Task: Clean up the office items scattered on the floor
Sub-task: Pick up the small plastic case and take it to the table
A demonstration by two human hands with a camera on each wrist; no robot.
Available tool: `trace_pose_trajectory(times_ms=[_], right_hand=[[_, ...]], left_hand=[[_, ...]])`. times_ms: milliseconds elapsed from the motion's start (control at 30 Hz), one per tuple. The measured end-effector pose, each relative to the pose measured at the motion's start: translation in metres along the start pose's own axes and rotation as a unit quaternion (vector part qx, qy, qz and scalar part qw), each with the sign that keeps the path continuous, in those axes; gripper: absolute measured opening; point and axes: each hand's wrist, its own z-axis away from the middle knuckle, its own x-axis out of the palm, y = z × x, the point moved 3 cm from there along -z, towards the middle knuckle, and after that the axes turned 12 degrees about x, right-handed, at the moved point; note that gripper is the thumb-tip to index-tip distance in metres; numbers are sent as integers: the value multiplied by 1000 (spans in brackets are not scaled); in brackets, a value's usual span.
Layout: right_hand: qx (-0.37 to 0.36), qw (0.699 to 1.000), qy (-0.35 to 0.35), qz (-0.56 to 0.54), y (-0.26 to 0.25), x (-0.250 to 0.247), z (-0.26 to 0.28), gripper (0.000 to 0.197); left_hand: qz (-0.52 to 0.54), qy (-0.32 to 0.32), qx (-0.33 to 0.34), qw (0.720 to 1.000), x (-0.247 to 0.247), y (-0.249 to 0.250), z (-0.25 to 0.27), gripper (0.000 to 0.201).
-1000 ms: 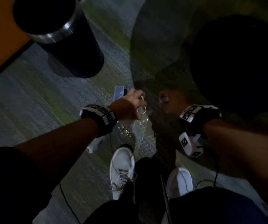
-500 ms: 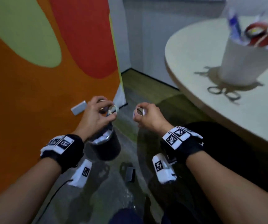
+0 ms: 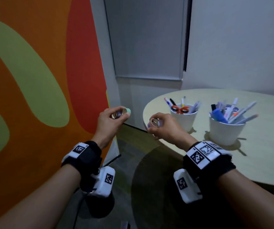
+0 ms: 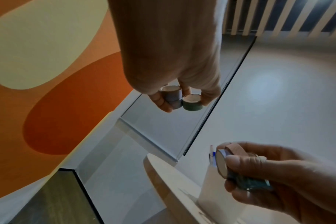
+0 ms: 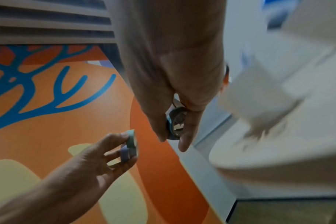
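We count two white round pots (image 3: pixel 183 119) of pens, two small tape rolls (image 4: pixel 182 99) in one hand, and one round pale table (image 3: pixel 265 156).

1. Orange wall panel (image 3: pixel 34 96) stands close beside the left hand (image 3: pixel 110 119).
2. Open air lies between both hands.
3. Two white cups (image 3: pixel 184 119) crammed with pens stand on the desk (image 3: pixel 265 146), just beyond the right hand (image 3: pixel 164 128).
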Motion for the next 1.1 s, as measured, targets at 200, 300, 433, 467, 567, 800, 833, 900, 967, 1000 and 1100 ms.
trace_pose_trajectory(times_ms=[200, 300, 433, 467, 567, 800, 833, 900, 967, 1000, 1100], right_hand=[[-18, 997, 54, 48, -34, -105, 26, 30], [-16, 996, 58, 69, -46, -157, 32, 23], [11, 993, 73, 95, -50, -213, 27, 20], [18, 993, 69, 98, -49, -221, 24, 21], [40, 991, 48, 121, -46, -225, 8, 25], [62, 958, -13, 280, -39, -186, -46, 36], [64, 948, -12, 311, -39, -183, -54, 36], [68, 932, -9, 356, -37, -179, -68, 38], [73, 925, -16, 371, -34, -174, -82, 40], [78, 922, -22, 380, -33, -172, -88, 43], [86, 899, -38, 427, -33, -167, -100, 64]], left_hand=[[25, -33, 56, 998, 50, 53, -18, 20], [25, -50, 72, 996, 82, 73, -29, 20], [47, -62, 96, 992, 117, 99, -49, 16], [45, -69, 92, 992, 124, 101, -54, 16], [32, -84, 83, 993, 142, 101, -67, 15], [-21, -230, 97, 968, 176, 82, -79, 14], [-52, -248, 110, 961, 180, 77, -81, 17], [-115, -269, 143, 946, 186, 67, -84, 24], [-142, -279, 158, 937, 191, 58, -87, 29], [-143, -280, 155, 936, 194, 52, -88, 31], [-101, -289, 109, 946, 199, 39, -92, 46]])
